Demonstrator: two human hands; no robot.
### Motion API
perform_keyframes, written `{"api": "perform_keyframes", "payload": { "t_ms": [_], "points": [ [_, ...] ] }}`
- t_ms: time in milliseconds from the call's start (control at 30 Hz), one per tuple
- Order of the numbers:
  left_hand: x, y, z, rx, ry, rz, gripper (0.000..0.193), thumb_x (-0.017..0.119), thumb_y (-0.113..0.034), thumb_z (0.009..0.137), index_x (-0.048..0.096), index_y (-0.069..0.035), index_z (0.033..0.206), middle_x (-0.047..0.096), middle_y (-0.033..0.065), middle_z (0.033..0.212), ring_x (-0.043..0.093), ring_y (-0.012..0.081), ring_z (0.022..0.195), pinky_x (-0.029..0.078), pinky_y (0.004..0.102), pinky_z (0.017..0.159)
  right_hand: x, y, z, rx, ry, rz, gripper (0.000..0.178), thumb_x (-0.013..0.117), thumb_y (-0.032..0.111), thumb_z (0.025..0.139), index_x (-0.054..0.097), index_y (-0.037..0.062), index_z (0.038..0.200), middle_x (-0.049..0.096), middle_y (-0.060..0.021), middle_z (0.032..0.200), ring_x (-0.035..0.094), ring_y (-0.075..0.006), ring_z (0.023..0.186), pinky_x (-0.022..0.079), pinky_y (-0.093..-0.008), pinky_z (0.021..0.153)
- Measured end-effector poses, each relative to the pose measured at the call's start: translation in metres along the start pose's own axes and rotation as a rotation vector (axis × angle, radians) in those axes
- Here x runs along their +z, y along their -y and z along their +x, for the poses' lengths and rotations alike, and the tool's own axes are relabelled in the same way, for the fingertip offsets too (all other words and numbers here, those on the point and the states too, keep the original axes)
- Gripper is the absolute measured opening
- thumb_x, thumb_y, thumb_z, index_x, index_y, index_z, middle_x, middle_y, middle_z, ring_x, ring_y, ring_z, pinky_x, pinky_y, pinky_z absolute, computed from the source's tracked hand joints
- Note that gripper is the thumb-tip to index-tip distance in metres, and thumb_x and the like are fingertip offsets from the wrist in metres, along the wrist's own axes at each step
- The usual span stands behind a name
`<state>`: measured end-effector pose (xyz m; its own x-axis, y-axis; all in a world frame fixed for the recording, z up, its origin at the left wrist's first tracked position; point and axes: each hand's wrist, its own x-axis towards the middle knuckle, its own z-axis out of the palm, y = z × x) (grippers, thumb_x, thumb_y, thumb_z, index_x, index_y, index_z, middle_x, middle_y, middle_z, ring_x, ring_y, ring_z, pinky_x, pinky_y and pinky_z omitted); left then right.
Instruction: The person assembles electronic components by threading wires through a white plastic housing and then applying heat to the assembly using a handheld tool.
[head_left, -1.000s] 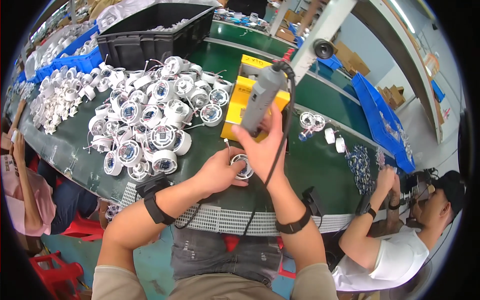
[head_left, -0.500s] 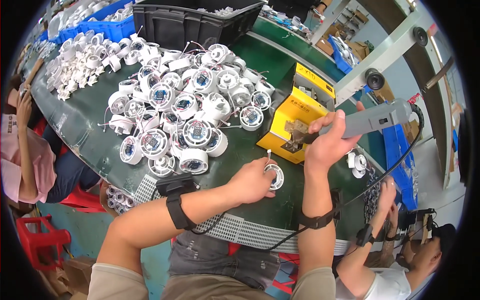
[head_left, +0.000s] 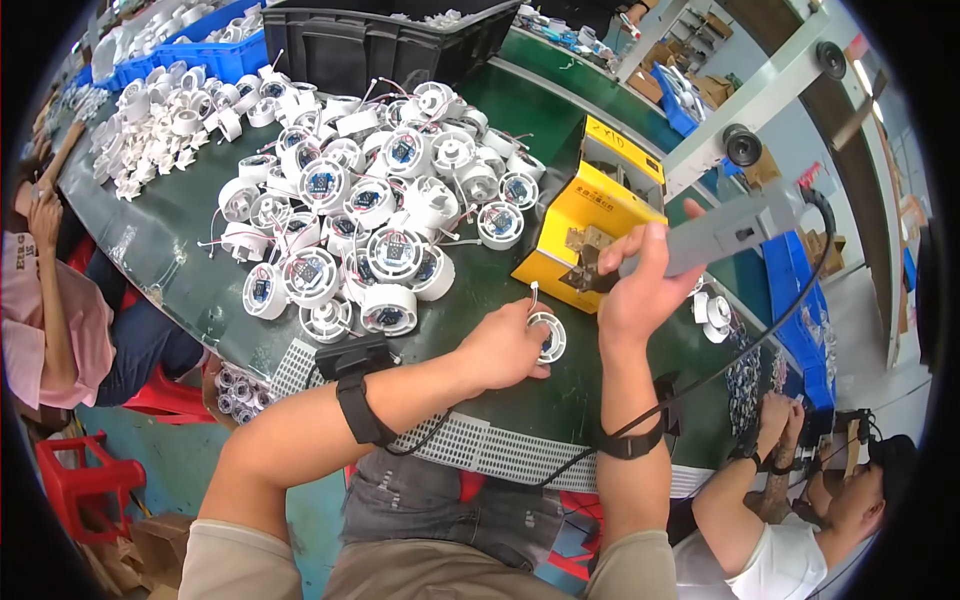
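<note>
My left hand (head_left: 502, 347) is closed around the side of a small round white plastic housing (head_left: 556, 330), which rests on the green table. A thin wire with a white plug sticks up from it. In my right hand (head_left: 636, 295) is a grey electric screwdriver (head_left: 715, 240), its cable trailing from the back end. The screwdriver's tip end points at the metal front of a yellow box-shaped screw feeder (head_left: 568, 232); my fingers partly hide that end, so I cannot tell whether it touches. Left of the feeder lies a big heap of similar white housings (head_left: 395, 250), many with blue circuit boards and wires.
Behind the heap stands a black crate (head_left: 370, 50), with a blue bin (head_left: 225, 52) beside it. Small white parts (head_left: 150, 155) are piled at far left. A few white housings (head_left: 712, 312) lie right of my right wrist. Co-workers sit at both sides; a red stool (head_left: 90, 480) stands lower left.
My right hand and the screwdriver have shifted slightly left and down, toward the feeder's front. The left hand keeps its hold on the housing, almost in place.
</note>
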<state>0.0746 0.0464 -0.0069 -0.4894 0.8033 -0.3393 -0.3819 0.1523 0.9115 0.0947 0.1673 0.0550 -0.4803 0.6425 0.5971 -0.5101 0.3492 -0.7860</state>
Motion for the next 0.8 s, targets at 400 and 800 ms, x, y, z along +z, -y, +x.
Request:
{"api": "perform_keyframes", "payload": {
  "t_ms": [400, 800],
  "points": [
    [0.001, 0.000, 0.002, -0.010, 0.005, -0.003, 0.031, 0.045, -0.013, 0.099, 0.048, 0.008, 0.121, 0.058, 0.0158, 0.112, 0.065, 0.0222, 0.092, 0.061, 0.0319, 0.076, -0.012, 0.016, -0.052, 0.093, 0.022, 0.140, 0.052, 0.047, 0.014, 0.094, 0.024, 0.0089, 0.140, 0.045, -0.0037, 0.066, 0.046, -0.0128, 0.047, 0.041, -0.0272, 0.043],
    [0.005, 0.005, 0.005, 0.063, -0.051, 0.001, 0.034, 0.046, -0.013, 0.096, 0.049, 0.008, 0.123, 0.061, 0.0197, 0.107, 0.070, 0.0266, 0.085, 0.059, 0.0324, 0.069, -0.013, 0.008, -0.058, 0.108, 0.067, 0.202, 0.042, 0.051, 0.013, 0.092, 0.030, 0.0076, 0.128, 0.047, -0.0046, 0.068, 0.047, -0.0121, 0.049, 0.043, -0.0261, 0.044]
  ]
}}
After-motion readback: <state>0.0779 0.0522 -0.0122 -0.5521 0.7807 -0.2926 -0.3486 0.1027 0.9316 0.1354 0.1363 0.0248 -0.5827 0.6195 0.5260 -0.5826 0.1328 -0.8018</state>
